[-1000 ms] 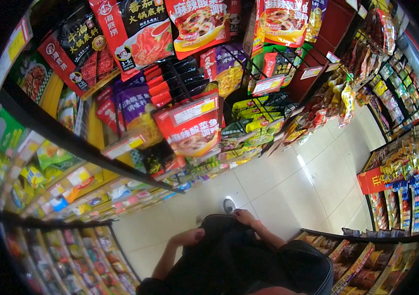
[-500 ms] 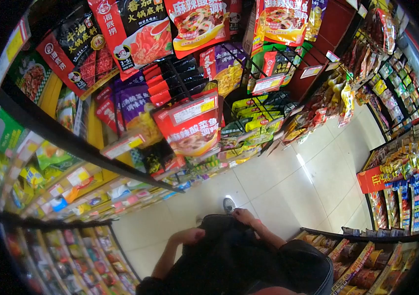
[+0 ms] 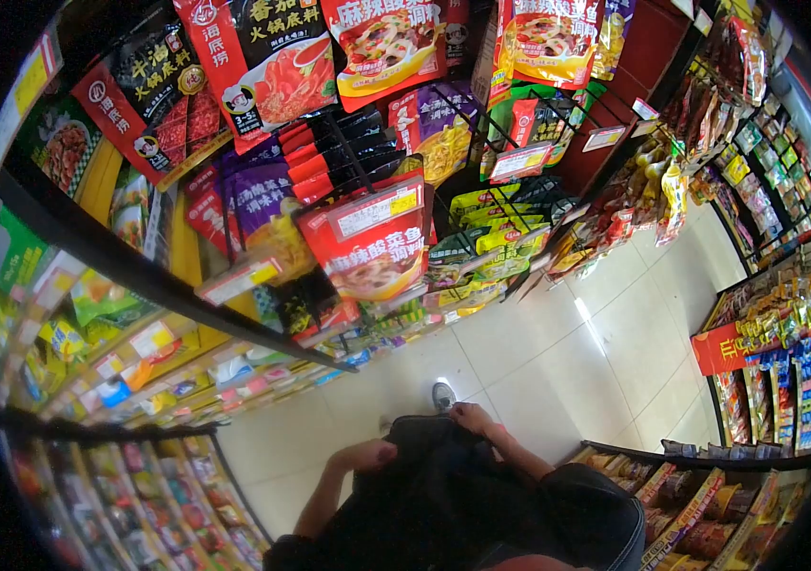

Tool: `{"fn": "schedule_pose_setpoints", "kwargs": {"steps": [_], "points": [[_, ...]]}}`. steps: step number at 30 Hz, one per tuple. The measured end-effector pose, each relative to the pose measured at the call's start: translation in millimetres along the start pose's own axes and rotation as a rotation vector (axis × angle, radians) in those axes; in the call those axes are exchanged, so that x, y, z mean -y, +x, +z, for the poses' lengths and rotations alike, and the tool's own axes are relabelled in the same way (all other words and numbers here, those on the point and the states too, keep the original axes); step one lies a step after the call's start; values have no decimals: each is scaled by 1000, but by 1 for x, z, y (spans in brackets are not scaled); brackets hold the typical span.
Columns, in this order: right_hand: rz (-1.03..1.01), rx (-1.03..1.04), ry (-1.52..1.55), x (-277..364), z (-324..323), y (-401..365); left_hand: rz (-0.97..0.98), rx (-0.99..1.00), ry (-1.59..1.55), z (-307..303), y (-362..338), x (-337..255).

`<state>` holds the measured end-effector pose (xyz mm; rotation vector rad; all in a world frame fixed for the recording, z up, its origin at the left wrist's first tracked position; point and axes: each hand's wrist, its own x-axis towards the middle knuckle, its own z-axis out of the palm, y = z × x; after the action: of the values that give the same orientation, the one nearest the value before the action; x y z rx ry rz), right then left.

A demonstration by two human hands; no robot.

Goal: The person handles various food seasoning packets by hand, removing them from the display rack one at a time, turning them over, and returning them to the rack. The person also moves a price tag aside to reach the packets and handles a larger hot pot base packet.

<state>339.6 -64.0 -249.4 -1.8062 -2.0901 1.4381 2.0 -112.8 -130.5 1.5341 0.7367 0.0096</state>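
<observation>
Low in the view, my left hand point(image 3: 374, 455) is at the left edge of the dark clothing point(image 3: 443, 485) over my front. Its fingers are curled in and partly hidden by the cloth. My right hand point(image 3: 471, 417) has its fingers closed at the upper right edge of the same dark clothing, near a grey shoe point(image 3: 442, 396). What either hand pinches, if anything, is too small to tell. Above and in front hang seasoning packets, among them a red packet with a price tag point(image 3: 367, 249) and a red tomato packet point(image 3: 277, 67), apart from both hands.
A black shelf edge point(image 3: 167, 285) runs across the left, with packets on lower shelves. Light floor tiles point(image 3: 557, 352) lie below. Stocked shelves point(image 3: 148, 495) stand at the lower left, others point(image 3: 710, 514) at the lower right. A red display box point(image 3: 719, 348) is on the right.
</observation>
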Motion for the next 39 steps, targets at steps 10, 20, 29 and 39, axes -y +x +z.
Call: {"fn": "schedule_pose_setpoints", "kwargs": {"steps": [10, 20, 29, 39], "points": [[38, 17, -2, -5, 3, 2, 44, -29, -55, 6, 0, 11], [-26, 12, -42, -3, -2, -1, -65, -77, -153, 6, -19, -17], [-68, -2, 41, 3, -10, -6, -126, -548, -126, -45, -80, -77], [-1, 16, 49, 28, -16, -10, 372, -1422, -408, -170, -29, -211]]}}
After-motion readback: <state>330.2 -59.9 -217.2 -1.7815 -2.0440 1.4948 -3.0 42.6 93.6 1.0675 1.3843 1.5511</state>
